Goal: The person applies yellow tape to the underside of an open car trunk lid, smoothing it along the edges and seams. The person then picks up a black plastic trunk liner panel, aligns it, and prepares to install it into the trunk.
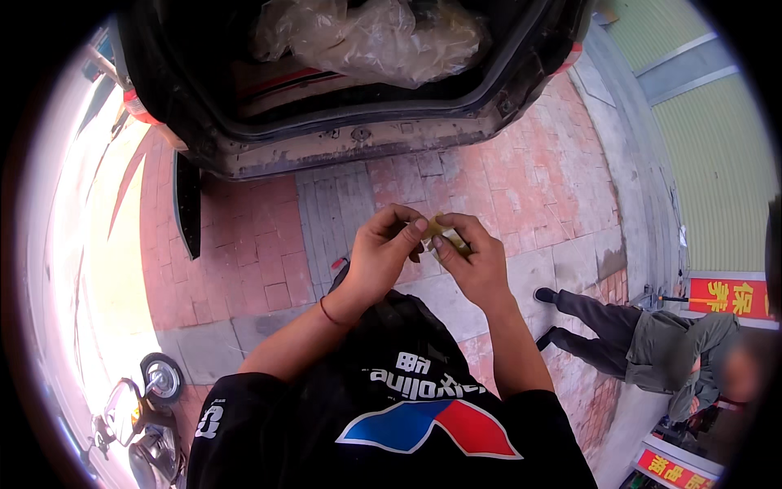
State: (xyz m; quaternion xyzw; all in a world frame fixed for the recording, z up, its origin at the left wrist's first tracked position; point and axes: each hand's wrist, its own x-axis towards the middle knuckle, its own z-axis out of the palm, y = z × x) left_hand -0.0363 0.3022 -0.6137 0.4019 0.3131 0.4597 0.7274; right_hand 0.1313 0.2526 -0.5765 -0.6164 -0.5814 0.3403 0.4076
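Observation:
Between my hands, in front of my chest, is a small olive-yellow thing [454, 240] with a pale patch, perhaps a roll of tape. My right hand [475, 259] grips it between thumb and fingers. The thumb and fingertips of my left hand [386, 244] pinch its near-left end, close to the right fingertips. My fingers cover much of it, so its full shape is hidden. Both hands are above the paving, a short way back from the open boot of a dark car [342, 147].
Crumpled clear plastic sheeting [375, 41] lies in the boot. A dark panel [187, 208] juts down at the bumper's left. A motorbike [142, 416] stands at lower left. To the right is a person in a grey-green jacket [660, 346], near red signs [727, 298] and a shutter [717, 155].

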